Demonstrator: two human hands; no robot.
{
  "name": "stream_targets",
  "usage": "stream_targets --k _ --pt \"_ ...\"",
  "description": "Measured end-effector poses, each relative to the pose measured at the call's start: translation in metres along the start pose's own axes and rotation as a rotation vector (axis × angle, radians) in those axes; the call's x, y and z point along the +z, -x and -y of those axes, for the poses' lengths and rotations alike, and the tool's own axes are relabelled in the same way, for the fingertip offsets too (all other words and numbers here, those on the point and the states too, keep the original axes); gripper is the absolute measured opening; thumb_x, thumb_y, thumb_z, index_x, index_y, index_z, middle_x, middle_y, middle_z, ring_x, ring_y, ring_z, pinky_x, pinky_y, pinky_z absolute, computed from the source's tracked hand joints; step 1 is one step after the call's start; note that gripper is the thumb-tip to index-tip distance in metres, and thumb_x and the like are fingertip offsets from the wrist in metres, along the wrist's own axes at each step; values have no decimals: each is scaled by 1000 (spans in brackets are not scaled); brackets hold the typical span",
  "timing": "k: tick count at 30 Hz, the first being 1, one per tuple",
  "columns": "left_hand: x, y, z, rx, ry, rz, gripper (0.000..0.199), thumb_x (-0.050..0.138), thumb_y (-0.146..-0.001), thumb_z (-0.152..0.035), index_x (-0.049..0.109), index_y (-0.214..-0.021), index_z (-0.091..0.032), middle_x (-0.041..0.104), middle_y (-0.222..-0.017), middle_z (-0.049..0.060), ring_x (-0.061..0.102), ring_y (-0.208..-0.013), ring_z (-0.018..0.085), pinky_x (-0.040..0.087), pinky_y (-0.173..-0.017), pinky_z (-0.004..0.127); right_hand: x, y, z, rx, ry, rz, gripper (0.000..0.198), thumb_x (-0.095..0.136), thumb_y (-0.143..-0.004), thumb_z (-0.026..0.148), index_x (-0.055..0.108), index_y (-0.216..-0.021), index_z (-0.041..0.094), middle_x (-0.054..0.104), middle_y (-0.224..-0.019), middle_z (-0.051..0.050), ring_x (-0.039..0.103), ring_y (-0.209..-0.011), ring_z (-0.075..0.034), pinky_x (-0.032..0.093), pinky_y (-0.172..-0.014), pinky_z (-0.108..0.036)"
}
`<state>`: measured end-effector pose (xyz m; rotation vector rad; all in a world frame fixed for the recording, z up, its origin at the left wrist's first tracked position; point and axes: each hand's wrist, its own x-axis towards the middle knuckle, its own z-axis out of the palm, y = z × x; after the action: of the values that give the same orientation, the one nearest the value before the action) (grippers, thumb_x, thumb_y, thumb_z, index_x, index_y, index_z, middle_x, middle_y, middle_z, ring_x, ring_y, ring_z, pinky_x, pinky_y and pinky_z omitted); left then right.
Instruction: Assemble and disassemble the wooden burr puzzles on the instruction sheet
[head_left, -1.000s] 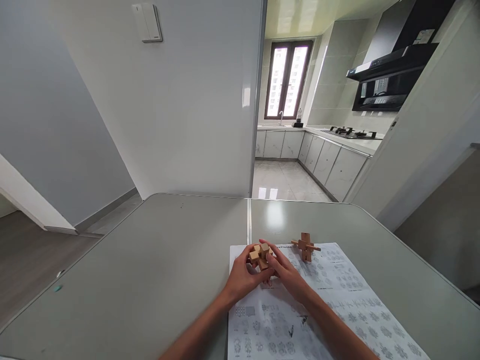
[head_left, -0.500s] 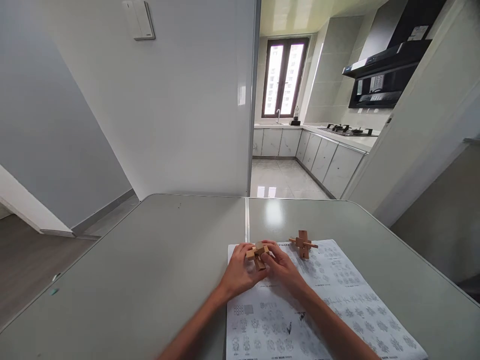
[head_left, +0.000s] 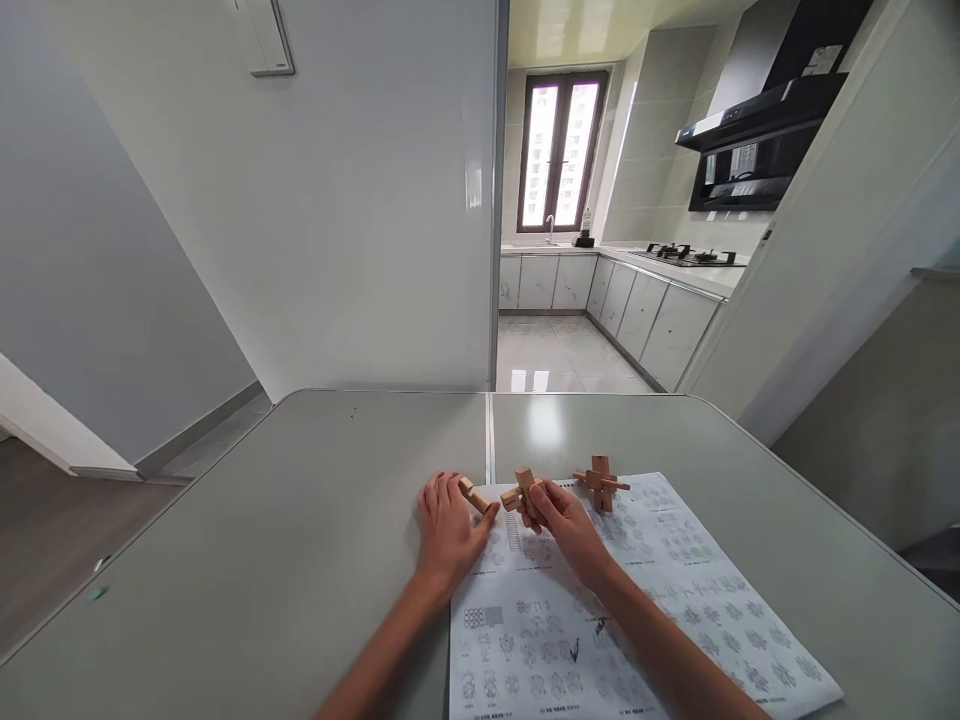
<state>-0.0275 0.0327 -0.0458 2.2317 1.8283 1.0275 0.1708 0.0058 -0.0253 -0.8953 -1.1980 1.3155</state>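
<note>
Between the thumb and fingers of my left hand (head_left: 448, 525) is a single notched wooden puzzle piece (head_left: 475, 496), held near the sheet's upper left edge. My right hand (head_left: 564, 520) pinches a cluster of interlocked wooden puzzle pieces (head_left: 525, 490) a short way to the right, apart from the left hand's piece. Its fingers hide part of the cluster. Beyond the right hand, an assembled wooden cross-shaped puzzle (head_left: 601, 484) rests at the top of the printed instruction sheet (head_left: 547, 585), with thin bars sticking out to its sides.
The sheet lies on a grey-green table (head_left: 300, 560) with a seam down its middle. A small green scrap (head_left: 98, 593) lies near the table's left edge. Past the far edge stand a white panel (head_left: 360, 220) and a kitchen with a stove (head_left: 686, 256).
My hands have moved apart. The left hand has drawn one wooden piece away to the left, while the right hand keeps the remaining cluster. The view has shifted slightly.
</note>
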Motion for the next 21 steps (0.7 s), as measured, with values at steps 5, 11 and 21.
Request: stream_targets --k 5,11,21 --pt "4 -2 9 -35 -69 24 46 67 -87 -49 58 -117 -16 58 -139 19 36 -143 42 25 -117 60 3 2 5 36 -42 5 49 63 -91 68 57 -78 21 59 -76 -1 49 -65 -16 41 -61 -30" --pt "-5 -3 -3 70 27 -63 46 63 -93 -43 54 -130 -17 53 -147 17 33 -148 39 30 -117 58 1 1 2 32 -56 23 46 60 -95 63 59 -82 20 62 -81 -2 50 -63 -14 41 -61 -30" --pt "-31 5 -43 202 347 144 29 47 -105 -37 64 -87 -23 71 -85 3 62 -88 22 49 -85 36 5 2 -1 -25 46 35 44 62 -94 64 66 -94 20 65 -84 -3 54 -64 -14 43 -59 -29"
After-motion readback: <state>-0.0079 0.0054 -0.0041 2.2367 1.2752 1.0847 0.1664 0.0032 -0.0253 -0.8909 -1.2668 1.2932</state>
